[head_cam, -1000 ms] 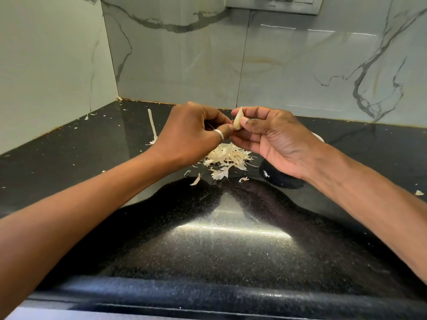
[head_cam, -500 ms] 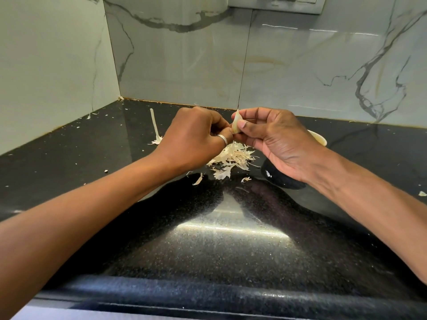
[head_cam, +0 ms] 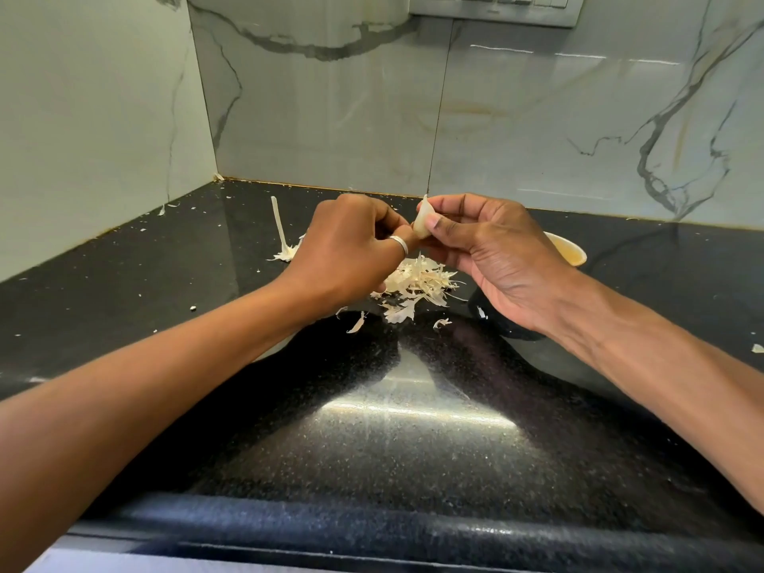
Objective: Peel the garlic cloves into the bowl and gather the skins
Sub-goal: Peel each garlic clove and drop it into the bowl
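Observation:
My right hand (head_cam: pixel 492 258) pinches a pale garlic clove (head_cam: pixel 422 221) between thumb and fingers, holding it upright above the counter. My left hand (head_cam: pixel 351 250), with a silver ring on one finger, has its fingers curled against the clove's lower end. Below both hands lies a heap of papery garlic skins (head_cam: pixel 417 287) on the black counter. The bowl (head_cam: pixel 568 250), dark outside and cream inside, sits behind my right hand and is mostly hidden by it.
A long garlic stem with skin bits (head_cam: pixel 283 237) lies left of the heap. Loose skin flakes (head_cam: pixel 357 322) are scattered on the black granite counter (head_cam: pixel 413 428). Marble walls close the corner behind and to the left. A switch panel (head_cam: pixel 496 6) is at the top.
Both hands stay together on the clove over the heap. The left hand's fingers have shifted slightly against the clove's base; the clove sits a little more upright.

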### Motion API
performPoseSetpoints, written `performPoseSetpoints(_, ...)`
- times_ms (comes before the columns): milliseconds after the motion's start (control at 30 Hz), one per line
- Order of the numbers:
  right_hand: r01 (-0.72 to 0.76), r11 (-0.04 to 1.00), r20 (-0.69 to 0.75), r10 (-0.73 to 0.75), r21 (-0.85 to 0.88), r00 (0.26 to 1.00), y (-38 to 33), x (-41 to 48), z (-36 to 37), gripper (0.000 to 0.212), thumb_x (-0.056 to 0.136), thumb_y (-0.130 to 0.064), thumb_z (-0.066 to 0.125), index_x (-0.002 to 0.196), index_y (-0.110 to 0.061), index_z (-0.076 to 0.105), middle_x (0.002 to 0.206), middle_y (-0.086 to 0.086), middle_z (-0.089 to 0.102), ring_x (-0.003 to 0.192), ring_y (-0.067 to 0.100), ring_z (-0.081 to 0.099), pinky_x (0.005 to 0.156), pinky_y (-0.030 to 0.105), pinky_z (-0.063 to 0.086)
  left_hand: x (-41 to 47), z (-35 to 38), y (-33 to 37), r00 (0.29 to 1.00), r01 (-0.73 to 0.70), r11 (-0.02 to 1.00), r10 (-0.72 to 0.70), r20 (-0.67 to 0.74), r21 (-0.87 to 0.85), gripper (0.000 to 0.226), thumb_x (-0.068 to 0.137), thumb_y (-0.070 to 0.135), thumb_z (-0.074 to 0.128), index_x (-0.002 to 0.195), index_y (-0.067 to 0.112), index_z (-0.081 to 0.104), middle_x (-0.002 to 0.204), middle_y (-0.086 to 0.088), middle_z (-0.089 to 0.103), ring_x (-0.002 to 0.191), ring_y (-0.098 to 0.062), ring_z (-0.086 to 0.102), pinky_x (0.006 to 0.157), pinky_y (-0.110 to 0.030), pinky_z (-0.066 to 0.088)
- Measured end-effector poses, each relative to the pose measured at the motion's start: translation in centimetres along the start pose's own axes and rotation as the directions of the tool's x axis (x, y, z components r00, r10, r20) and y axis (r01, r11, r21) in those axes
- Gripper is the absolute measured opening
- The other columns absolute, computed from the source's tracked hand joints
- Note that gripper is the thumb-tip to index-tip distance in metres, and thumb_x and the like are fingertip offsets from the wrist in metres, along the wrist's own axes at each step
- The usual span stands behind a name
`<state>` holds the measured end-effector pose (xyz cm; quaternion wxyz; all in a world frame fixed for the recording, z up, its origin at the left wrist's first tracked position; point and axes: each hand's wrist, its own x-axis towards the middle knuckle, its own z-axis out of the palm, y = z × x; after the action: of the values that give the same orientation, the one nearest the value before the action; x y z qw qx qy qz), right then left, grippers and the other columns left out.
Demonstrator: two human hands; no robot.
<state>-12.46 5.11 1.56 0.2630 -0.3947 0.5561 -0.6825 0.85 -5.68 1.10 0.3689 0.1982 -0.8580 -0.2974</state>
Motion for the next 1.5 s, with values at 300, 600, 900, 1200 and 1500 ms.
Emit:
performPoseSetpoints(300,0.037,0.999,0.010,-0.037,-0.031,0.999,0.21,-0.02,0.10,0.019,0.091,0.005,0.067,0.106,-0.007,0.070,0.100,0.012,0.076,0.096,0.019,0.071,0.088,0.030,0.060,0.33,-0.20,-0.22,0.993,0.114,0.991,-0.112,0.026,-0.072,0.021,0.092,0.032,0.070,0.084,0.013,0.077,0.081,-0.006,0.073,0.067,-0.019,0.074,0.058,-0.041,0.063)
performPoseSetpoints(600,0.069,0.996,0.057,-0.065,-0.061,0.996,0.49,0.04,0.16,0.016,0.092,0.008,0.065,0.106,0.002,0.065,0.097,0.018,0.073,0.087,0.022,0.072,0.084,0.030,0.060,0.44,0.03,-0.24,0.966,0.218,0.964,-0.192,0.170,-0.149,0.026,0.100,0.020,0.057,0.089,0.007,0.076,0.081,-0.006,0.075,0.067,-0.009,0.068,0.058,-0.030,0.062)
performPoseSetpoints(900,0.101,0.988,0.065,-0.094,-0.113,0.993,0.81,0.26,0.03,0.012,0.094,0.003,0.066,0.105,-0.002,0.068,0.096,0.016,0.073,0.087,0.020,0.071,0.086,0.032,0.059,0.32,-0.07,0.00,0.961,0.214,0.966,-0.182,0.209,-0.141,0.024,0.101,0.021,0.054,0.092,0.011,0.074,0.081,-0.003,0.073,0.067,-0.010,0.069,0.057,-0.030,0.061)
performPoseSetpoints(1200,0.105,0.989,0.106,-0.094,-0.103,0.990,0.62,0.25,0.26,0.018,0.096,0.004,0.061,0.113,0.000,0.067,0.094,0.017,0.070,0.077,0.017,0.068,0.070,0.022,0.057,0.14,-0.31,0.34,0.970,0.139,0.989,-0.124,0.209,-0.059,0.039,0.101,0.029,0.051,0.071,0.011,0.067,0.064,-0.003,0.066,0.051,-0.016,0.060,0.051,-0.034,0.059)
performPoseSetpoints(1500,0.140,0.973,0.087,-0.125,-0.182,0.988,0.82,0.34,0.05,0.012,0.091,-0.001,0.070,0.103,-0.003,0.072,0.089,0.010,0.074,0.078,0.015,0.071,0.073,0.026,0.058,0.22,-0.49,0.10,0.985,0.053,0.998,-0.056,0.162,0.022,0.038,0.100,0.032,0.054,0.077,0.007,0.073,0.068,-0.014,0.070,0.054,-0.025,0.068,0.053,-0.046,0.061)
